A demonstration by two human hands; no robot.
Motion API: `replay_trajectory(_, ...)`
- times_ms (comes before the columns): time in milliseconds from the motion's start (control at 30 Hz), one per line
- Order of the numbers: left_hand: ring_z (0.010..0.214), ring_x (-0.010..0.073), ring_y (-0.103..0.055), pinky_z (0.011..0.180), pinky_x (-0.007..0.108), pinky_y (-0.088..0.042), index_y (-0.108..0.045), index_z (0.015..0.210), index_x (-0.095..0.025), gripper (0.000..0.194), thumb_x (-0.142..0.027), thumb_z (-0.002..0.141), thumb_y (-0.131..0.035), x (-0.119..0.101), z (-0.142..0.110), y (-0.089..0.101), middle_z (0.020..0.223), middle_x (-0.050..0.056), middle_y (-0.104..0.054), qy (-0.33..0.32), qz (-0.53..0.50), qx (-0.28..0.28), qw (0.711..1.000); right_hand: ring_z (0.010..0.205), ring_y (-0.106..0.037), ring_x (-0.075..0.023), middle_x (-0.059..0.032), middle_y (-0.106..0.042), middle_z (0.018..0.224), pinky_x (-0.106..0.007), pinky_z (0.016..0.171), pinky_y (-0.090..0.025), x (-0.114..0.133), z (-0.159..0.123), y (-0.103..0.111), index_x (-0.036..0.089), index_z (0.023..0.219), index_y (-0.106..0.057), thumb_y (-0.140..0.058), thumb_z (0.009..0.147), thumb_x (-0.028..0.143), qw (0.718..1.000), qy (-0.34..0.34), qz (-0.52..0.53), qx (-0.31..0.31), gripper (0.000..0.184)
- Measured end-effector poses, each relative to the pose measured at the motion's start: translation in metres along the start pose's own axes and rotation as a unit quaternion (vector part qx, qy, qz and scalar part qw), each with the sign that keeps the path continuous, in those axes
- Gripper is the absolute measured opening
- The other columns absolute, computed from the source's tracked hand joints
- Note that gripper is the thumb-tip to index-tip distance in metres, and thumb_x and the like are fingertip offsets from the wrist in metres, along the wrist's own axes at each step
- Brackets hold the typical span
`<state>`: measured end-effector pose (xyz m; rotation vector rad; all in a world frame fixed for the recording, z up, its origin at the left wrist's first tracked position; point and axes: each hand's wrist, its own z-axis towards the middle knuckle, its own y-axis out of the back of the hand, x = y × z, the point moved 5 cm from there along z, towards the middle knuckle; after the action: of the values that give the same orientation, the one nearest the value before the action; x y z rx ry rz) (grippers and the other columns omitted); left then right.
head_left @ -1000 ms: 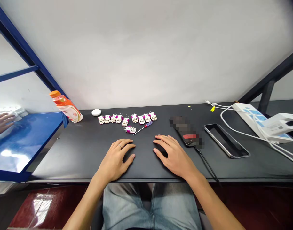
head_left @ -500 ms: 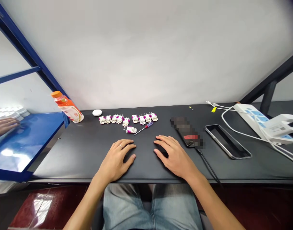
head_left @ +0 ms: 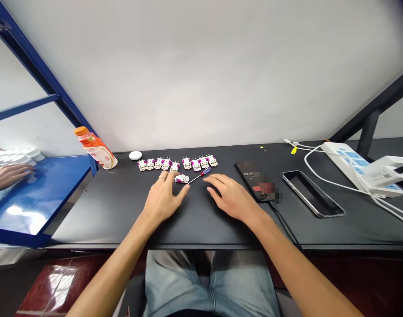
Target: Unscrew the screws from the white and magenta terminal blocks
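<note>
My left hand (head_left: 162, 198) reaches over the black tabletop, fingers apart, at the near left side of a small white-and-purple plug piece (head_left: 182, 178) with metal pins. Its fingertips partly cover that piece; whether they touch it I cannot tell. My right hand (head_left: 232, 196) hovers or rests low over the table with fingers bent and spread, holding nothing. Just beyond its fingertips lies a screwdriver (head_left: 206, 172) with a purple-and-red handle, its shaft pointing toward the plug piece. Behind, several similar plug pieces (head_left: 196, 165) stand in a row, split into two groups.
A phone (head_left: 250, 174) with a cable lies right of my right hand, beside a second phone (head_left: 313, 193). Farther right is a white power strip (head_left: 356, 165) with cords. An orange-capped bottle (head_left: 100, 152) and white round object (head_left: 135, 155) sit left. Another person's hand (head_left: 12, 176) is far left.
Both hands have moved forward, away from the table's front edge. The left one has come up to the single plug piece, and the right one is closer to the screwdriver.
</note>
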<state>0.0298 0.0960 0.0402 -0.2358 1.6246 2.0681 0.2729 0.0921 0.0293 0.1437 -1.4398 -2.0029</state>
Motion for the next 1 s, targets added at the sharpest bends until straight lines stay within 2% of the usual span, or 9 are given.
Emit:
replay_trajectory(67,0.1,0.0354,-0.083,0.085,0.048,-0.067,-0.07,0.128,-0.024,0.047,-0.067,0.11,-0.072,-0.005,0.026,-0.003,0.129,0.016,-0.076,0.029,0.056,0.047,0.997,0.142,-0.076,-0.0339,-0.0147,-0.077,0.158,-0.055,0.114,-0.069,-0.002,0.031,-0.004,0.024,0.149,-0.075,-0.052,0.115,0.013,0.998,0.044,-0.034,0.041,0.043)
replay_trajectory(133,0.103,0.0395,-0.084,0.084,0.047,-0.065,-0.068,0.125,-0.021,0.048,-0.065,0.107,-0.077,-0.011,0.044,-0.008,0.126,0.018,-0.078,0.037,0.102,0.091,0.99,0.138,-0.075,-0.0344,-0.0173,-0.078,0.151,-0.054,0.111,-0.068,-0.007,0.056,-0.012,0.02,0.144,-0.078,-0.054,0.109,0.005,0.99,0.082,-0.066,0.089,0.045)
replay_trajectory(233,0.103,0.0379,-0.083,0.084,0.045,-0.064,-0.069,0.124,-0.021,0.036,-0.052,0.108,-0.075,-0.018,0.055,-0.014,0.124,0.018,-0.08,0.015,0.128,0.114,0.985,0.119,-0.077,-0.0313,-0.0144,-0.082,0.127,-0.048,0.103,-0.066,-0.017,0.075,-0.021,0.021,0.12,-0.084,-0.063,0.11,0.012,0.985,0.11,-0.069,0.117,0.025)
replay_trajectory(367,0.115,0.0357,-0.08,0.095,0.044,-0.065,-0.072,0.124,-0.022,0.021,-0.034,0.107,-0.075,-0.019,0.062,-0.016,0.123,0.015,-0.08,-0.073,0.121,0.116,0.983,0.109,-0.074,-0.0283,-0.0122,-0.079,0.118,-0.045,0.098,-0.062,-0.03,0.072,-0.023,0.021,0.112,-0.082,-0.056,0.115,0.013,0.983,0.116,-0.071,0.124,0.028)
replay_trajectory(500,0.129,0.0371,-0.074,0.113,0.053,-0.062,-0.076,0.131,-0.022,0.025,-0.026,0.107,-0.072,-0.013,0.074,-0.019,0.129,0.015,-0.083,-0.173,0.118,0.126,0.97,0.113,-0.074,-0.0291,-0.0118,-0.08,0.126,-0.042,0.091,-0.059,-0.044,0.064,-0.019,0.023,0.116,-0.079,-0.056,0.116,0.014,0.987,0.081,-0.085,0.11,0.025)
replay_trajectory(667,0.142,0.0369,-0.066,0.118,0.058,-0.059,-0.078,0.136,-0.025,0.028,-0.028,0.113,-0.063,0.002,0.085,-0.021,0.151,0.012,-0.08,-0.181,0.093,0.074,0.976,0.106,-0.075,-0.0308,-0.0133,-0.08,0.118,-0.042,0.082,-0.054,-0.052,0.061,-0.018,0.022,0.108,-0.075,-0.051,0.117,0.014,0.986,0.016,-0.134,0.095,0.027)
replay_trajectory(767,0.146,0.038,-0.063,0.12,0.059,-0.057,-0.077,0.142,-0.025,0.033,-0.036,0.112,-0.068,0.025,0.093,-0.007,0.16,0.014,-0.073,-0.165,0.08,0.031,0.983,0.104,-0.075,-0.0321,-0.0144,-0.08,0.115,-0.043,0.08,-0.053,-0.046,0.059,-0.018,0.023,0.105,-0.071,-0.048,0.116,0.013,0.987,0.013,-0.132,0.088,0.027)
replay_trajectory(867,0.141,0.038,-0.065,0.124,0.057,-0.053,-0.078,0.14,-0.021,0.039,-0.044,0.11,-0.069,0.073,0.105,0.021,0.155,0.016,-0.073,-0.1,0.064,-0.028,0.993,0.1,-0.075,-0.0322,-0.0132,-0.081,0.109,-0.044,0.082,-0.053,-0.038,0.058,-0.014,0.024,0.105,-0.067,-0.046,0.116,0.015,0.994,0.006,-0.094,0.061,0.025)
replay_trajectory(1000,0.103,0.0271,-0.071,0.11,0.047,-0.058,-0.083,0.13,-0.019,0.039,-0.048,0.109,-0.067,0.138,0.108,0.048,0.135,0.014,-0.075,0.007,0.051,-0.034,0.998,0.085,-0.075,-0.0286,-0.0089,-0.082,0.105,-0.041,0.075,-0.052,-0.029,0.057,-0.01,0.026,0.109,-0.063,-0.045,0.117,0.02,0.997,-0.019,-0.058,0.057,0.02)
